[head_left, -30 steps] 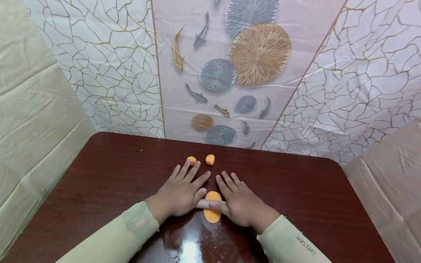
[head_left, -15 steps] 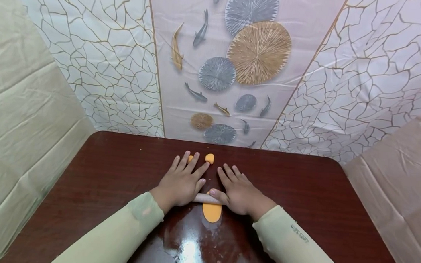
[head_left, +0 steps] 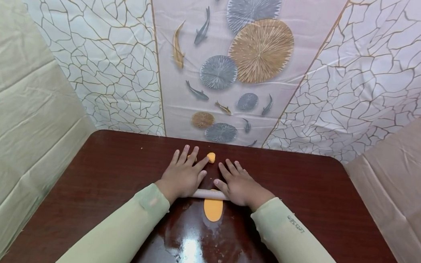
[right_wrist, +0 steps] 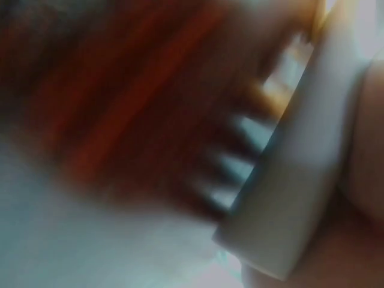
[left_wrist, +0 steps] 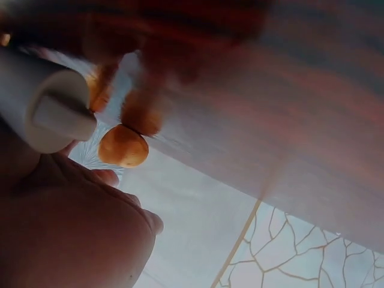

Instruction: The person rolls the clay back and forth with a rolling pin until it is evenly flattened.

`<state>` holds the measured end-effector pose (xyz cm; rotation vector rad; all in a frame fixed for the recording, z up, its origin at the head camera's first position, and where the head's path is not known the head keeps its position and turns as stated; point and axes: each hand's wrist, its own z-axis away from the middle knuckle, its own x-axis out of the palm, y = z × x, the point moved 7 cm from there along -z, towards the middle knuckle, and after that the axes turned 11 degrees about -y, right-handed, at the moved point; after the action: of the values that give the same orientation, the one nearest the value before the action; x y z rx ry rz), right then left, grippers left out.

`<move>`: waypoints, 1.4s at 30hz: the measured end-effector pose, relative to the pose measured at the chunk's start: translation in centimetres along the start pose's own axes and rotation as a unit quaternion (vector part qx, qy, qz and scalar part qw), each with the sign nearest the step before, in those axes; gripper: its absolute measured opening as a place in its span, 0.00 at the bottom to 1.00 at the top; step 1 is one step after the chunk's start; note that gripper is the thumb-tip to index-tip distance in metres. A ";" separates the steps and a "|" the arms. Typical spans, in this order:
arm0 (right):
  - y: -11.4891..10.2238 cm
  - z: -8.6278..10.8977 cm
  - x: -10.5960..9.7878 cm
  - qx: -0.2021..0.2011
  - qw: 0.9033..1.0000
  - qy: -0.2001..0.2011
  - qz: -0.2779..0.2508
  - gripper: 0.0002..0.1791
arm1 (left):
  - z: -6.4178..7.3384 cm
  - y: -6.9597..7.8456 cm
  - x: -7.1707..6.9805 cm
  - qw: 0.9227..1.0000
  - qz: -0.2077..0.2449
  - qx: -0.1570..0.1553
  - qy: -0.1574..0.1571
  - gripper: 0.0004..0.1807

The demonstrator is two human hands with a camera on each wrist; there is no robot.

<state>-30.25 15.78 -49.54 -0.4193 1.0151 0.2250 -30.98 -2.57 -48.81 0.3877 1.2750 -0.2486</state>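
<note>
A pale rolling pin [head_left: 206, 194] lies crosswise over the far end of a flat orange oval of dough [head_left: 213, 210]. My left hand [head_left: 183, 177] rests with its palm on the pin's left end, fingers spread straight forward. On the other end presses my right hand [head_left: 242, 186], its fingers also stretched out flat. Beyond the left fingers sits a small orange dough lump [head_left: 211, 157], close to the index fingertip; a second lump [head_left: 190, 158] is mostly hidden behind those fingers. In the left wrist view the pin's end [left_wrist: 57, 111] shows a short knob beside the palm.
The dark red-brown table [head_left: 300, 201] is glossy, with a wet-looking shine near its front. A patterned cloth [head_left: 183, 105] hangs behind the table's far edge, and plain beige cloth [head_left: 33, 136] stands along the sides.
Both hands have moved forward, away from the body, and the rolling pin has rolled with them from the dough's middle to its far end. More of the orange oval's near part shows.
</note>
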 end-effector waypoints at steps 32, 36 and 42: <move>-0.5 1.7 1.2 0.001 1.000 -0.006 -0.016 0.42 | 2.2 1.7 0.8 0.999 0.009 0.025 -0.046 0.33; -0.5 2.2 1.7 0.000 1.000 -0.009 -0.016 0.42 | 2.6 1.9 1.2 0.998 0.020 0.030 -0.048 0.33; -0.9 3.2 2.2 -0.009 1.000 -0.006 -0.009 0.43 | 3.8 2.4 1.5 0.996 0.047 0.044 -0.056 0.33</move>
<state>-26.34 16.35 -49.75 -0.4431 0.9967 0.2201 -26.27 -1.95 -49.02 0.5000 1.1345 -0.2437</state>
